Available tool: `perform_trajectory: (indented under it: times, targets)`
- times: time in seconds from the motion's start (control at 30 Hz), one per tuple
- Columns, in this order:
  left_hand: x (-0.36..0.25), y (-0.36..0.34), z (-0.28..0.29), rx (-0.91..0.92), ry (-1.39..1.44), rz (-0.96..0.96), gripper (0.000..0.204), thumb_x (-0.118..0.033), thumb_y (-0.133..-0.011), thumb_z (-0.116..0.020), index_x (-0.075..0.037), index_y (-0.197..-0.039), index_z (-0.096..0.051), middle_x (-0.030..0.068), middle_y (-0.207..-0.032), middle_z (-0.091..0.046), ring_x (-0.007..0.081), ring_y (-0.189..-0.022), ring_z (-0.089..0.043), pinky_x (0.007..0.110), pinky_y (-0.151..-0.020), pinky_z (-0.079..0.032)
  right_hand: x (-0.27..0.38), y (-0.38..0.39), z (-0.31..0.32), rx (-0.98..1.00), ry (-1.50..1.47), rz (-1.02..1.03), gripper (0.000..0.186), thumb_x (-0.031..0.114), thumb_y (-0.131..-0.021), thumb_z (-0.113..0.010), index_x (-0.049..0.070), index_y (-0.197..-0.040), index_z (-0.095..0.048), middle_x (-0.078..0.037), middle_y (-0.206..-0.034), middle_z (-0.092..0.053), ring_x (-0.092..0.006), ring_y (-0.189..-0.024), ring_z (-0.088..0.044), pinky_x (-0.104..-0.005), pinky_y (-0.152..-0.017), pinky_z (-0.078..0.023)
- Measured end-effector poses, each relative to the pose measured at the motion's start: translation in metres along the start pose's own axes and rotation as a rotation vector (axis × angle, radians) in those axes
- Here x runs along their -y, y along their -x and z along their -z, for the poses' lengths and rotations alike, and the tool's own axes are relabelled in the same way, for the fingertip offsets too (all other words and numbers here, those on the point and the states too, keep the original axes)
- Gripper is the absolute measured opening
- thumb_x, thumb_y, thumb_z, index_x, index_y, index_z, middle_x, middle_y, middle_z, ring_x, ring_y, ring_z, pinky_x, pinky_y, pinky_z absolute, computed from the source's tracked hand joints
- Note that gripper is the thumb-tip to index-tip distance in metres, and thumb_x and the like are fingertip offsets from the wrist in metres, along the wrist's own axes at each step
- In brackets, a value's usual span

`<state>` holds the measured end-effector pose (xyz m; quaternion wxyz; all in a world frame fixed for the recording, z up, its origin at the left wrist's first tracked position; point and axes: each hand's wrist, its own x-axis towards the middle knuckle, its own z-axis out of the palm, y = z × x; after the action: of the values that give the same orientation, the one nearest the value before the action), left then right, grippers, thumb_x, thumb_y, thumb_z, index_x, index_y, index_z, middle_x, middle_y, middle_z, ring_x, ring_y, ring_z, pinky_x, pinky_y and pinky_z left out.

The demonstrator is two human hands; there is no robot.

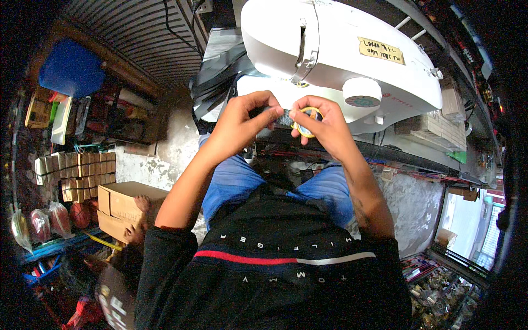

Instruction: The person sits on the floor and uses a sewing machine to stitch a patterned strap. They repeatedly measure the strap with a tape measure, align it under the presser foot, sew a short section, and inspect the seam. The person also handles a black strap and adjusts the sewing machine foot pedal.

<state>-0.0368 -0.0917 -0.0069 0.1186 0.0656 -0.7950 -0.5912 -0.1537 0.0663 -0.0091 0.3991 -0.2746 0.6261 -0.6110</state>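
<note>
My left hand is closed in a pinch, thumb against fingers, on a small grey piece that looks like cloth. Close beside it, my right hand grips a round patch with a yellow rim and a dark blue middle, the thumb across its face. Whether the grey piece joins the patch cannot be made out. Both hands hover in front of a white sewing machine, just short of its lit needle area. The machine's round handwheel-like dial sits right of my right hand.
Black cloth lies left of the machine. Stacked pale boxes stand at its right. Lower left, another person's hands hold a cardboard box. A shelf with small boxes and a blue container line the left side.
</note>
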Motion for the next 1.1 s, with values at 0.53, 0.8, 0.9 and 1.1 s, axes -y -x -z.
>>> perform_trajectory:
  times: [0.53,0.8,0.9,1.1]
  targets:
    - [0.031,-0.044,0.015,-0.220,-0.785,0.035,0.026,-0.025,-0.072,-0.065,-0.002,-0.083,-0.065,0.0172,-0.077,-0.063,0.0335,-0.078,-0.059,0.044,-0.075,-0.036,-0.038,-0.038,0.022,-0.283,0.934,0.444,0.039,0.019,-0.066,-0.075,0.004,-0.100,-0.063,-0.014,-0.094,-0.064,-0.0277,-0.084,-0.063,-0.0345,-0.078,-0.049]
    - [0.029,-0.054,0.018,-0.216,-0.640,0.067,0.035,-0.032,-0.070,-0.069,-0.007,-0.094,-0.069,0.0172,-0.087,-0.066,0.0341,-0.084,-0.061,0.045,-0.080,-0.039,-0.041,-0.041,0.027,-0.179,0.922,0.479,0.033,0.018,-0.072,-0.072,0.004,-0.101,-0.062,-0.015,-0.093,-0.063,-0.0282,-0.085,-0.061,-0.0359,-0.076,-0.048]
    - [0.030,-0.057,0.019,-0.189,-0.601,0.081,0.036,-0.030,-0.069,-0.072,-0.005,-0.095,-0.068,0.0173,-0.088,-0.067,0.0334,-0.086,-0.063,0.043,-0.080,-0.043,-0.038,-0.038,0.031,-0.090,0.983,0.336,0.040,0.030,-0.078,-0.065,0.013,-0.114,-0.057,-0.015,-0.108,-0.059,-0.0319,-0.101,-0.056,-0.0408,-0.087,-0.043]
    - [0.031,-0.057,0.021,-0.189,-0.497,0.075,0.030,-0.031,-0.070,-0.069,-0.008,-0.090,-0.070,0.0153,-0.082,-0.067,0.0318,-0.083,-0.064,0.041,-0.079,-0.043,-0.042,-0.039,0.029,-0.113,1.065,0.407,0.041,0.034,-0.080,-0.063,0.018,-0.117,-0.056,-0.015,-0.112,-0.059,-0.0347,-0.107,-0.053,-0.0442,-0.092,-0.042]
